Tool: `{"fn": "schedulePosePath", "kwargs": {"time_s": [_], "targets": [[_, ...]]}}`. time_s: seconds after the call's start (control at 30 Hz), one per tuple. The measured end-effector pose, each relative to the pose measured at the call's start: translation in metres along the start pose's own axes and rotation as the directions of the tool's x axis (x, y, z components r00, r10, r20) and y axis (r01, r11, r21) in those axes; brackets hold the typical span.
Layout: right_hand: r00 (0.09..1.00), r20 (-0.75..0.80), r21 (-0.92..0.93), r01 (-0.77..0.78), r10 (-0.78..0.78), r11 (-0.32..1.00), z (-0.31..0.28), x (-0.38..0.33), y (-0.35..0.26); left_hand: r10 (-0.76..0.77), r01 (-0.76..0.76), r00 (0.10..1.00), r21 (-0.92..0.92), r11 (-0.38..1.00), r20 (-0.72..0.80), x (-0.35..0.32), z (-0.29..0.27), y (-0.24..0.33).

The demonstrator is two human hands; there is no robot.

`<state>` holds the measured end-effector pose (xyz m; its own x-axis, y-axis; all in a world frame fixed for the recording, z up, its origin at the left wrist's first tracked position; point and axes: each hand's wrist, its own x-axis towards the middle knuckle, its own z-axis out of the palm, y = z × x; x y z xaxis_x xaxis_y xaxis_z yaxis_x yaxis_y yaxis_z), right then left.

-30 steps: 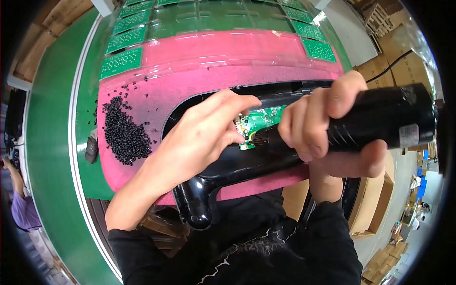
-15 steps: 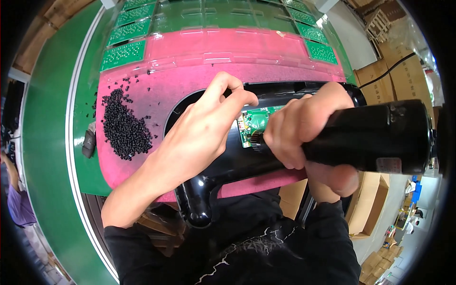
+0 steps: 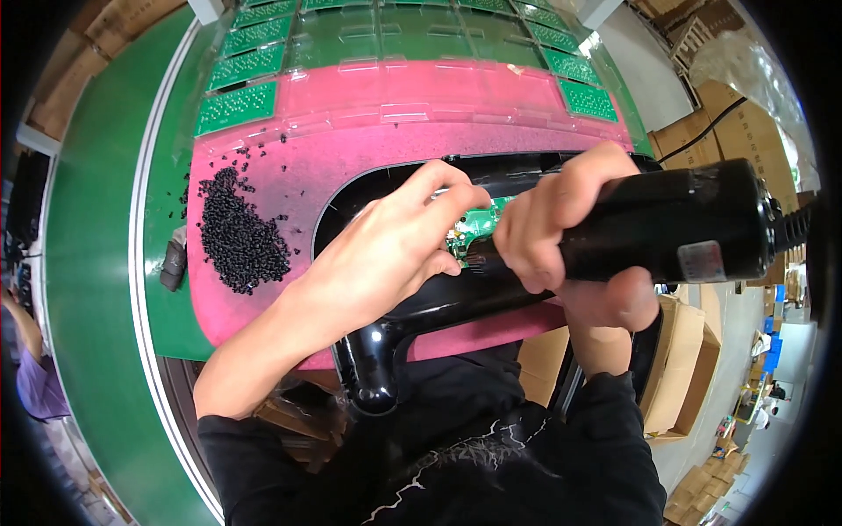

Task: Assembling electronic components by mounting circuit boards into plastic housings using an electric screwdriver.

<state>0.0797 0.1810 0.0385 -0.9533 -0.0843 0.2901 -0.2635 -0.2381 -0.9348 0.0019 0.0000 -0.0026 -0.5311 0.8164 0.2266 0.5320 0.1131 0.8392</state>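
Note:
A glossy black plastic housing [image 3: 456, 302], with a handle-like stub toward me, lies on the pink mat. Set in its recess is a green circuit board [image 3: 480, 224], partly covered by my hands. My left hand [image 3: 386, 241] grips the board's left part, fingers at the upper edge and thumb at the lower left. My right hand [image 3: 561, 228] is wrapped round a thick black electric screwdriver [image 3: 667, 223], held nearly level with its cord end to the right. The screwdriver's tip is hidden behind my fingers.
A pile of small black screws [image 3: 241, 237] lies on the pink mat [image 3: 307, 149] at left. Beyond the housing stands a clear plastic tray [image 3: 421, 112] with several green boards [image 3: 235, 107]. A dark grey lump [image 3: 174, 263] sits beside the mat. Cardboard boxes [image 3: 680, 368] stand at right.
My left hand has moved right and down onto the board, its thumb now at the lower left edge. The screwdriver's rear end has shifted left and slightly up. The view has shifted slightly.

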Motion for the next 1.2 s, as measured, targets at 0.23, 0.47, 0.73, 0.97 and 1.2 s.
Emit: {"fn": "schedulePosePath", "kwargs": {"time_s": [0.23,0.47,0.73,0.97,1.2], "targets": [[0.919,0.044,0.181,0.379,-0.393,0.907,-0.013,0.004,-0.013,0.24,-0.24,0.971,0.072,0.968,0.004,0.002,-0.001,0.005],[0.895,0.021,0.225,0.429,-0.445,0.875,-0.012,0.003,-0.011,0.339,-0.331,0.936,0.093,0.939,-0.089,0.004,0.002,0.007],[0.909,0.032,0.208,0.401,-0.416,0.892,-0.014,-0.006,-0.013,0.317,-0.314,0.948,0.093,0.945,-0.013,0.004,-0.001,0.011],[0.919,0.074,0.123,0.376,-0.386,0.918,-0.016,-0.01,-0.017,0.333,-0.329,0.943,0.092,0.94,-0.032,0.005,0.003,0.011],[0.903,-0.025,0.153,0.428,-0.429,0.891,-0.018,-0.013,-0.018,0.33,-0.327,0.943,0.071,0.942,-0.04,0.006,0.001,0.005]]}}
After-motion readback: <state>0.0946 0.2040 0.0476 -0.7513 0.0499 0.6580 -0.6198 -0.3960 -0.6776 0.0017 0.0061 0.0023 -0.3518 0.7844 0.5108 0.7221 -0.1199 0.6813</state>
